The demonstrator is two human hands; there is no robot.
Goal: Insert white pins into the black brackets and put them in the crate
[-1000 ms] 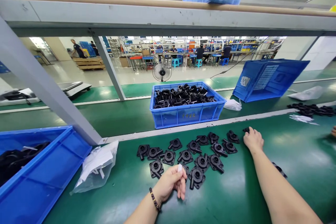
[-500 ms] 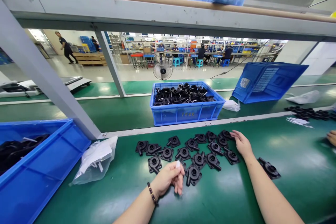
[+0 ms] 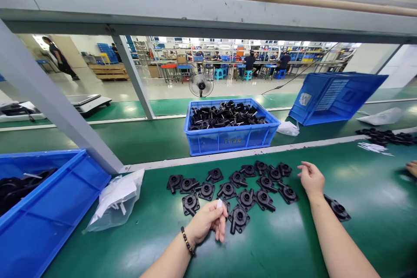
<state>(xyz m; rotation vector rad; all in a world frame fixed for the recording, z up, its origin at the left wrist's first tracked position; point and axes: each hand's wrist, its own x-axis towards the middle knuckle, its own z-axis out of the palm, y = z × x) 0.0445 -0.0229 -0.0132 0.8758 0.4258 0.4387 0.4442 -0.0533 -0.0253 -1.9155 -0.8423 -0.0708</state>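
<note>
My left hand [image 3: 206, 223] pinches a small white strip [image 3: 219, 203] between thumb and fingers, above the green work surface. Around it lie several black plastic pump housings [image 3: 239, 218], each a round body with a side spout on a flanged plate. One housing is partly hidden behind the left fingers. My right hand [image 3: 312, 179] hovers just right of the group, fingers loosely bent and apart, with nothing visible in them. Closest to its fingertips is a housing [image 3: 284, 169] at the group's right end. Another single housing [image 3: 339, 209] lies beside my right forearm, partly covered by it.
A blue crate [image 3: 231, 139] full of black parts stands behind the group. At left are another blue crate [image 3: 65, 208] and a plastic bag [image 3: 117, 200] of white strips. An empty blue crate [image 3: 302, 100] lies tipped at right. Another person's hand [image 3: 412, 168] shows at the right edge.
My right hand has moved off the housing at the group's right end, shifting rightward. That housing now sits turned a little and apart from my fingers. My left hand stays put with its strip.
</note>
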